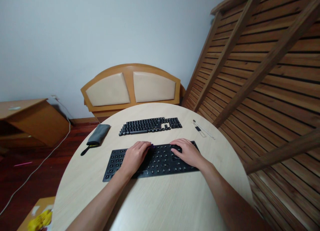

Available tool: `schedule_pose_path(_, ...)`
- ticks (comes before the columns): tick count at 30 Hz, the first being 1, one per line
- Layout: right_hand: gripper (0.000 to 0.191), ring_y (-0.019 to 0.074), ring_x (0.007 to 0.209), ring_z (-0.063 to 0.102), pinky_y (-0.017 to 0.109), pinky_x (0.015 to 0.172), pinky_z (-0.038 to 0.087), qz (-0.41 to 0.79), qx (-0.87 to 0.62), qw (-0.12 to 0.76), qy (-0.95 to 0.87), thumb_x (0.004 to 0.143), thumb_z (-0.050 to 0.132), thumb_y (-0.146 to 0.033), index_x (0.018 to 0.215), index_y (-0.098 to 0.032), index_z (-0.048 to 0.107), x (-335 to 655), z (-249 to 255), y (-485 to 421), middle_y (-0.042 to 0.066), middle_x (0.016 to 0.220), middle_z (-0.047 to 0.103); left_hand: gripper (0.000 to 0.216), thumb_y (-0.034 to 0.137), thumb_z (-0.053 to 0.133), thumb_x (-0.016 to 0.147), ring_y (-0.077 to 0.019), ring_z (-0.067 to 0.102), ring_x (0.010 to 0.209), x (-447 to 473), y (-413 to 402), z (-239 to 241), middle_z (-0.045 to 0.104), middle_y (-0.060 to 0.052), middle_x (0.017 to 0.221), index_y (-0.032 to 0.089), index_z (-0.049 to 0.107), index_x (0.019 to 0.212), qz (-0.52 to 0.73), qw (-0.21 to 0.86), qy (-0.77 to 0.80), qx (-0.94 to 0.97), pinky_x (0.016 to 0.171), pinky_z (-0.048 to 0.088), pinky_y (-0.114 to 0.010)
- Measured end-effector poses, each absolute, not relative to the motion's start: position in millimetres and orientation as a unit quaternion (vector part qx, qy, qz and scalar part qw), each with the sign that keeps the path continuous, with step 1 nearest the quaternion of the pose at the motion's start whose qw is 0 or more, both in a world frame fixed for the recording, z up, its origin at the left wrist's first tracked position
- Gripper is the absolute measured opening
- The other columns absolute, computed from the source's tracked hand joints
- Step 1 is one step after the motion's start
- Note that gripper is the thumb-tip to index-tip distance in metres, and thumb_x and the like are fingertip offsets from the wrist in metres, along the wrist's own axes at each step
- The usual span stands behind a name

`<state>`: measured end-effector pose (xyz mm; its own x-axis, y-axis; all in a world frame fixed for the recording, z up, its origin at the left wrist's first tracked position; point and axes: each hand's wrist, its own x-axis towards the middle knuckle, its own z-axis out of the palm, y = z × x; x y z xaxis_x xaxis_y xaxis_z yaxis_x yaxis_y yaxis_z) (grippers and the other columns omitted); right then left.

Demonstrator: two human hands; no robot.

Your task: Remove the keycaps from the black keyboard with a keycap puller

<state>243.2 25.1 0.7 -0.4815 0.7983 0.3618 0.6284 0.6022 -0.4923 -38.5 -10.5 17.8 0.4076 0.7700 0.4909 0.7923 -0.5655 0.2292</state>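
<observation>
A black keyboard base [160, 162] with its keycaps taken off lies across the round table [160, 204]. The removed black keycaps [150, 125] are laid out in rows just behind it. My left hand [135, 156] rests on the middle of the base, its fingers closed round a small purple thing [152, 146] that shows only at the fingertips. My right hand [186, 152] lies on the right part of the base, fingers loosely stretched over it and holding nothing.
A grey pouch [98, 135] with a black strap lies at the table's left. Small thin tools [201, 128] lie at the right rear. A padded headboard [131, 87] stands behind the table, a slatted wooden bed frame [262, 74] leans at the right, and a low cabinet [30, 121] stands left.
</observation>
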Motion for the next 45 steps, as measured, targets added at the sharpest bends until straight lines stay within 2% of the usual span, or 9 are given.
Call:
schedule_pose_path(2, 0.021, 0.0246, 0.104, 0.064, 0.045, 0.095, 0.046, 0.148, -0.418, 0.289, -0.849, 0.091, 0.059, -0.029, 0.11, -0.025, 0.069, 243.1, 0.7, 24.8, 0.006, 0.109, 0.073, 0.024, 0.018, 0.046, 0.098, -0.0228, 0.065, 0.1, -29.5, -2.0, 19.6, 0.071, -0.008, 0.11, 0.02, 0.066, 0.112, -0.269, 0.038, -0.462, -0.844, 0.086, 0.057, -0.04)
schedule_pose_path(6, 0.021, 0.0242, 0.105, 0.064, 0.045, 0.095, 0.046, 0.149, -0.422, 0.288, -0.847, 0.091, 0.06, -0.029, 0.109, -0.024, 0.069, 242.6, 1.1, 24.3, 0.006, 0.109, 0.072, 0.021, 0.016, 0.049, 0.097, -0.023, 0.064, 0.096, -21.9, 9.3, 16.8, 0.073, -0.008, 0.099, 0.018, 0.068, 0.106, -0.195, 0.029, -0.446, -0.873, 0.085, 0.056, -0.04)
schedule_pose_path(12, 0.02, 0.0242, 0.104, 0.063, 0.044, 0.095, 0.046, 0.143, -0.426, 0.286, -0.846, 0.091, 0.061, -0.03, 0.108, -0.024, 0.069, 241.6, 1.6, 24.1, 0.006, 0.109, 0.072, 0.021, 0.02, 0.047, 0.099, -0.0214, 0.06, 0.106, -25.9, 12.1, 23.7, 0.068, -0.007, 0.113, 0.019, 0.067, 0.107, -0.166, -0.003, -0.381, -0.909, 0.092, 0.055, -0.04)
schedule_pose_path(23, 0.019, 0.0236, 0.104, 0.064, 0.043, 0.095, 0.046, 0.142, -0.427, 0.283, -0.847, 0.089, 0.064, -0.03, 0.106, -0.025, 0.069, 242.2, 2.9, 23.1, 0.004, 0.107, 0.073, 0.02, 0.015, 0.049, 0.098, -0.0212, 0.063, 0.094, -21.8, 16.2, 44.0, 0.07, -0.007, 0.099, 0.018, 0.068, 0.098, -0.063, 0.045, -0.294, -0.953, 0.083, 0.053, -0.034)
schedule_pose_path(29, 0.019, 0.024, 0.103, 0.064, 0.044, 0.096, 0.045, 0.143, -0.421, 0.284, -0.849, 0.089, 0.064, -0.031, 0.106, -0.025, 0.07, 241.8, 4.4, 22.2, 0.005, 0.106, 0.073, 0.021, 0.016, 0.05, 0.098, -0.0209, 0.063, 0.102, -29.6, 16.0, 44.7, 0.07, -0.007, 0.111, 0.02, 0.066, 0.111, -0.087, 0.057, -0.277, -0.955, 0.088, 0.051, -0.035)
schedule_pose_path(33, 0.019, 0.0239, 0.102, 0.065, 0.044, 0.095, 0.045, 0.14, -0.427, 0.284, -0.847, 0.089, 0.064, -0.032, 0.105, -0.025, 0.07, 241.6, 3.5, 22.3, 0.005, 0.106, 0.073, 0.02, 0.016, 0.05, 0.098, -0.02, 0.064, 0.093, -25.9, 11.8, 40.6, 0.071, -0.007, 0.099, 0.019, 0.068, 0.107, -0.084, 0.046, -0.261, -0.961, 0.081, 0.052, -0.033)
schedule_pose_path(39, 0.018, 0.0228, 0.102, 0.065, 0.041, 0.094, 0.046, 0.138, -0.425, 0.295, -0.845, 0.088, 0.066, -0.029, 0.104, -0.024, 0.07, 241.5, 3.0, 21.2, 0.004, 0.105, 0.073, 0.024, 0.022, 0.046, 0.101, -0.0203, 0.063, 0.095, -11.0, 8.1, 41.3, 0.069, -0.008, 0.106, 0.019, 0.064, 0.115, -0.105, 0.08, -0.278, -0.952, 0.081, 0.051, -0.034)
schedule_pose_path(45, 0.018, 0.022, 0.102, 0.065, 0.04, 0.094, 0.046, 0.136, -0.426, 0.298, -0.843, 0.086, 0.068, -0.028, 0.104, -0.024, 0.07, 241.3, -0.4, 23.1, 0.004, 0.104, 0.074, 0.017, 0.02, 0.05, 0.099, -0.0199, 0.062, 0.088, 16.9, -2.1, 28.6, 0.07, -0.006, 0.097, 0.016, 0.064, 0.106, -0.088, 0.052, -0.294, -0.95, 0.078, 0.053, -0.033)
